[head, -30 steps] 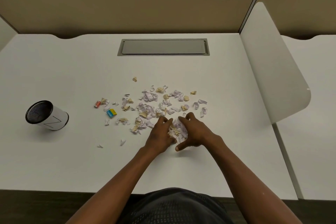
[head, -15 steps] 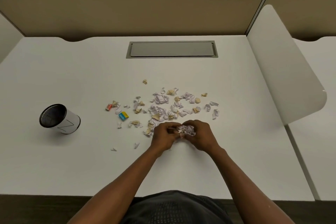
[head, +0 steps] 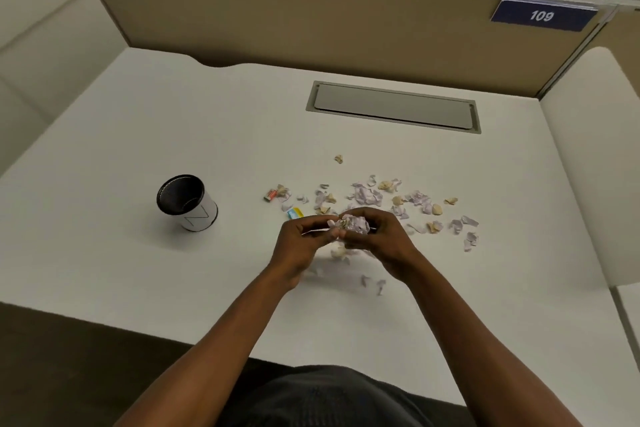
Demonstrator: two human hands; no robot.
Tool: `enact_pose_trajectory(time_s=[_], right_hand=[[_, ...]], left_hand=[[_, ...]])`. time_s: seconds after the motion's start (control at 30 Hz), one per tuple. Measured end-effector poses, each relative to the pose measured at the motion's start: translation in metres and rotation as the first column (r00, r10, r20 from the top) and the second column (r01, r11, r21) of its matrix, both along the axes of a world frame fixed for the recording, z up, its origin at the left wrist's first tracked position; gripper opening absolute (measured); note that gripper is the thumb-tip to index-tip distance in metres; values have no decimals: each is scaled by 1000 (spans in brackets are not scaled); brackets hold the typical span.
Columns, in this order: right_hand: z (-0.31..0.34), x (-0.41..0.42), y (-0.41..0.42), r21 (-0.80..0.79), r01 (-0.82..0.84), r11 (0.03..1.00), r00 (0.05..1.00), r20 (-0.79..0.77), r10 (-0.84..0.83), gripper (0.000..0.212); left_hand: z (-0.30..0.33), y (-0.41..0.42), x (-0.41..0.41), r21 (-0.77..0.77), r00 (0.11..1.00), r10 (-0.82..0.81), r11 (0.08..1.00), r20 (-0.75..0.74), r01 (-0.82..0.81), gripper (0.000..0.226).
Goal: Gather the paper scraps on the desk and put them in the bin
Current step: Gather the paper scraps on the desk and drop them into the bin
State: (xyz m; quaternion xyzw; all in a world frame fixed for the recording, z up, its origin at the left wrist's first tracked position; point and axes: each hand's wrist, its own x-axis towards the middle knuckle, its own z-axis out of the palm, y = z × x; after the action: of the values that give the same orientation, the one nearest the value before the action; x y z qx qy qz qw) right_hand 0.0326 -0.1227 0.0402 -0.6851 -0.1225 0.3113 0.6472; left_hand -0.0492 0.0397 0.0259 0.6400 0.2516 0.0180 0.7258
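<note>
Both hands have come up off the desk [head: 173, 288] since a moment ago, and now the left hand [head: 300, 245] and the right hand [head: 382, 242] are closed together around a bunch of paper scraps [head: 354, 224] held just above it. Some small bits [head: 372, 282] look blurry below the hands, and many loose scraps [head: 420, 199] lie on the desk behind and to the right. Well off to the left stands the bin [head: 187, 202], upright with its mouth open.

Hands [head: 346, 239] with scraps [head: 353, 224], now raised.
</note>
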Motion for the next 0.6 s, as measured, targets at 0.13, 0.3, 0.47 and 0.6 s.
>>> enact_pose_trajectory(time_s=[0.13,0.3,0.47,0.6], right_hand=[[21,-4,58,58,-110,992,994,-15,111,33],[43,-10,141,99,-234,967,972,2,235,31],[53,-13,223,39,-329,944,944,25,328,33],[48,-13,276,-131,-386,913,915,73,397,33]], left_hand=[[22,46,-21,9,991,127,992,48,-128,26],[50,111,-46,81,962,255,961,101,-264,27],[63,177,-63,209,923,367,900,115,-384,23],[58,214,-70,300,902,430,857,33,-419,20]])
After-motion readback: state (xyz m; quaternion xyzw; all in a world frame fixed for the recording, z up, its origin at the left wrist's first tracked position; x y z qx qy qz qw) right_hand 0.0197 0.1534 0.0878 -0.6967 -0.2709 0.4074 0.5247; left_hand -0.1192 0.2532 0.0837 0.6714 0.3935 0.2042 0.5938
